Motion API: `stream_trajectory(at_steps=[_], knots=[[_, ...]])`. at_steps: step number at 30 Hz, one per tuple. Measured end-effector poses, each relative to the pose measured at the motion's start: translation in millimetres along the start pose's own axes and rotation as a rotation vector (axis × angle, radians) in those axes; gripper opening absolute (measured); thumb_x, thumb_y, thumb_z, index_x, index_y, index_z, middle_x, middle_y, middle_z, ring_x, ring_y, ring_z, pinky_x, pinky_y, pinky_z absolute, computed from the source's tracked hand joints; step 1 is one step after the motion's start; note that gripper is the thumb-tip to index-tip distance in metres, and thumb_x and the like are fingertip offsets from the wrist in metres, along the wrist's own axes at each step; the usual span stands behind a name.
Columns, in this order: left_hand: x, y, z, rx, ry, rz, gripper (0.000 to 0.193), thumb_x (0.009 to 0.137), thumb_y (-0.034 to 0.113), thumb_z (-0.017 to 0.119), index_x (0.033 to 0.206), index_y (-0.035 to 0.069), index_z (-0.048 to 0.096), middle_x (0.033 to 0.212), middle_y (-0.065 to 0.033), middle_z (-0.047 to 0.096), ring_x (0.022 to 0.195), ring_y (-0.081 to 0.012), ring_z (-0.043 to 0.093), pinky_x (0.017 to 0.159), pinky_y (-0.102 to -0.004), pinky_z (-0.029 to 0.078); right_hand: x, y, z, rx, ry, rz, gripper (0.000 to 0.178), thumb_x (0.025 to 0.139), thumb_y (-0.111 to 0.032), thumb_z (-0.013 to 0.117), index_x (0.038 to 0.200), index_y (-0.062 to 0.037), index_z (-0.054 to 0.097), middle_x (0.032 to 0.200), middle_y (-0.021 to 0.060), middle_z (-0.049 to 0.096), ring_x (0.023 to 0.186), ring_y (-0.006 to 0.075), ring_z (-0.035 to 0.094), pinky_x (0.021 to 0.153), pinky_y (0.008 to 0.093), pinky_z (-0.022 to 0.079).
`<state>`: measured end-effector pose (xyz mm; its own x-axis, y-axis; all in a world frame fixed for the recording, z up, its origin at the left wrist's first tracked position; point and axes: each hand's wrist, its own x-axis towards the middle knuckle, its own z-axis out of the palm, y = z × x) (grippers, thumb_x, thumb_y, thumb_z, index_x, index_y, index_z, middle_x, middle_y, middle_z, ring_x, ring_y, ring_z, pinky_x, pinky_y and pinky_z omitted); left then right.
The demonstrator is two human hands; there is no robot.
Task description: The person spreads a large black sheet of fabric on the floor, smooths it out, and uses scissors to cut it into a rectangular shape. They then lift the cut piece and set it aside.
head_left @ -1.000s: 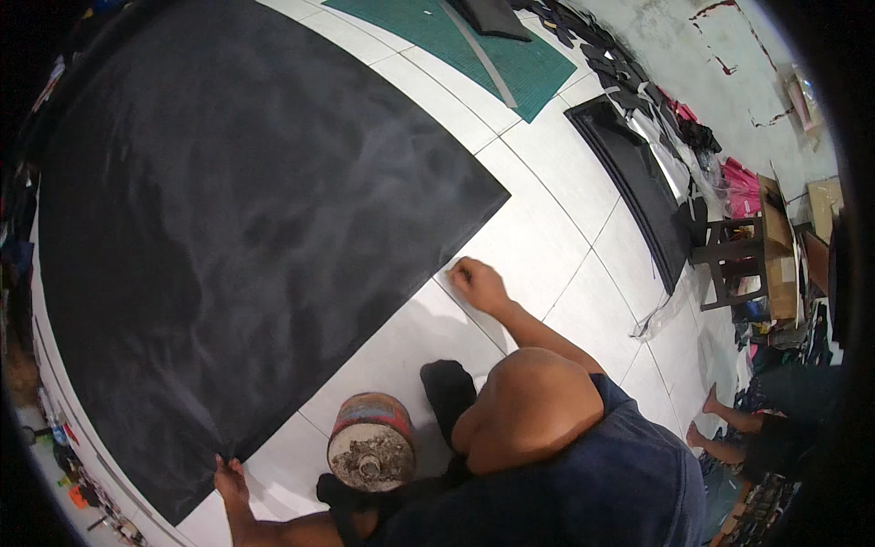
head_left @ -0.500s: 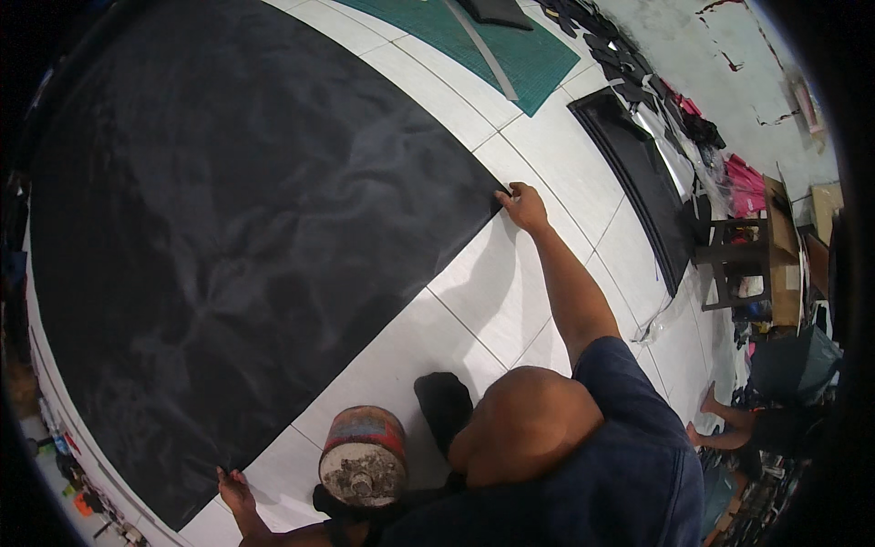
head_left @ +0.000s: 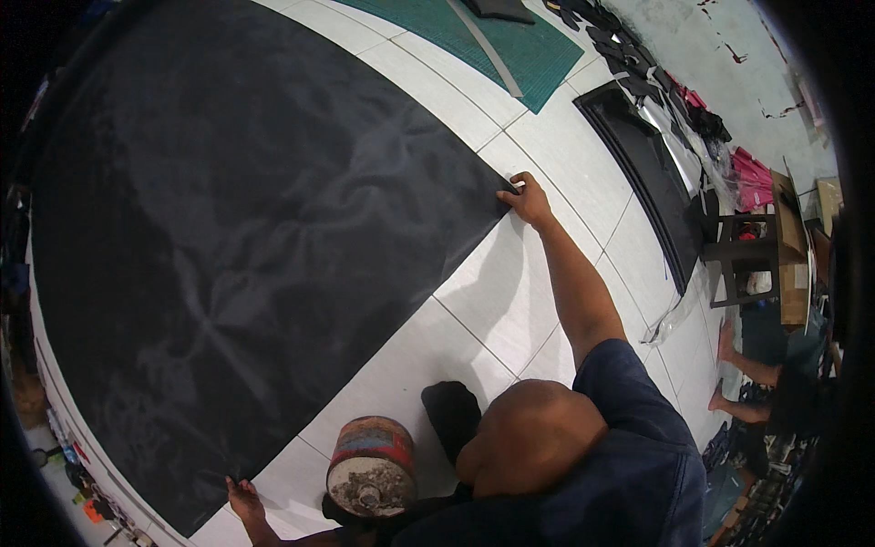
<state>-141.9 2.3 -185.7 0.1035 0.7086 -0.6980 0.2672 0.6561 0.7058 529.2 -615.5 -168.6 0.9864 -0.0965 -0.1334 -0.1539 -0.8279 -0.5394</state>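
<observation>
A large sheet of black fabric [head_left: 264, 228] lies spread over the white tiled floor, with soft wrinkles and a slight sheen. My right hand [head_left: 527, 201] pinches its right corner between thumb and fingers. Down at the lower left, my left hand [head_left: 243, 500] grips the near edge a little way in from the bottom corner. Between the two hands the near edge runs almost straight. Beside my bent knee stands a round, worn red and grey can [head_left: 372, 465], its top caked with whitish residue.
A green cutting mat [head_left: 492, 46] with a grey metal ruler [head_left: 488, 50] lies at the far side. On the right are a folded black piece [head_left: 652, 182], a dark plastic stool [head_left: 743, 260], cardboard [head_left: 793, 260] and piled scraps. Another person's bare feet [head_left: 725, 369] show at far right.
The view has shifted slightly, so most things sit a little lower or to the right. Both hands keep their hold on the fabric. The other person's feet have moved farther apart.
</observation>
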Motion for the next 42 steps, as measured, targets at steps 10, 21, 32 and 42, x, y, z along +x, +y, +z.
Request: stream_trajectory(at_steps=[10, 21, 32, 42], knots=[[-4, -2, 4, -0.037, 0.009, -0.021, 0.029, 0.094, 0.037, 0.061, 0.104, 0.012, 0.054, 0.077, 0.0026, 0.049, 0.066, -0.0089, 0.046, 0.056, -0.0209, 0.038, -5, 11, -4, 0.104, 0.037, 0.066, 0.045, 0.079, -0.036, 0.077, 0.108, -0.0031, 0.068, 0.089, 0.0132, 0.071, 0.079, 0.0219, 0.068, 0.074, 0.0323, 0.052], [42, -33, -41, -0.154, -0.221, 0.140, 0.048, 0.098, 0.028, 0.050, 0.143, 0.013, 0.038, 0.143, -0.0075, 0.040, 0.115, -0.0245, 0.050, 0.094, -0.0321, 0.045, 44, 69, 2, -0.141, 0.049, -0.487, 0.027, 0.092, -0.026, 0.059, 0.111, -0.0100, 0.070, 0.107, 0.0080, 0.071, 0.098, 0.0198, 0.066, 0.088, 0.0315, 0.048], [5, 6, -12, -0.145, 0.438, -0.028, 0.019, 0.092, 0.021, 0.063, 0.086, 0.004, 0.056, 0.068, -0.0064, 0.055, 0.057, -0.0178, 0.057, 0.049, -0.0299, 0.051, 78, 64, 12, 0.130, -0.218, 0.005, 0.036, 0.089, -0.030, 0.068, 0.108, 0.0000, 0.066, 0.084, 0.0046, 0.064, 0.065, 0.0112, 0.054, 0.057, 0.0269, 0.045], [6, 13, 28, -0.084, 0.546, -0.001, 0.024, 0.088, 0.017, 0.066, 0.074, 0.000, 0.057, 0.063, -0.0097, 0.058, 0.049, -0.0176, 0.056, 0.043, -0.0294, 0.048, 100, 89, -11, -0.017, -0.224, -0.106, 0.039, 0.092, -0.032, 0.064, 0.111, 0.0014, 0.066, 0.088, 0.0092, 0.066, 0.063, 0.0149, 0.055, 0.055, 0.0300, 0.046]])
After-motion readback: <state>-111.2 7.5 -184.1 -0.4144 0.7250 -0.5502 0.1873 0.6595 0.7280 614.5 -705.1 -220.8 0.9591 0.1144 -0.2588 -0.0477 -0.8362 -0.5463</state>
